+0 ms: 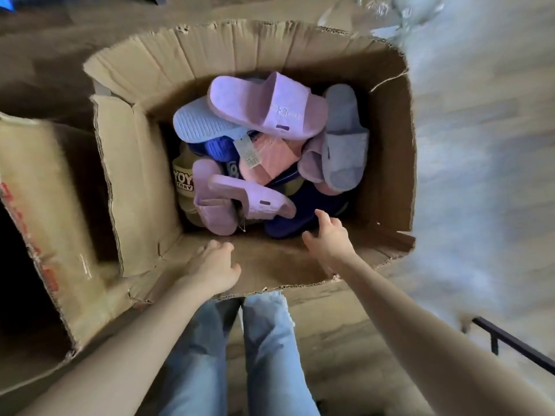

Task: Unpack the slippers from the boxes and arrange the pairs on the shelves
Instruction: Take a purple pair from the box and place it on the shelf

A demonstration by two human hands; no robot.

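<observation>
An open cardboard box stands on the floor below me, holding a heap of several slippers. A lilac slipper lies on top at the back, a pale blue one to its right, another lilac one near the front, and a dark blue slipper beside it. A khaki slipper with lettering sits at the left. My left hand rests over the box's near flap, fingers relaxed. My right hand reaches inside, fingers spread just above the dark blue slipper, holding nothing.
A second cardboard box with red print stands open at the left. Crumpled clear plastic wrap lies at the back right. A black metal bar crosses the lower right. My jeans-clad legs stand against the near flap.
</observation>
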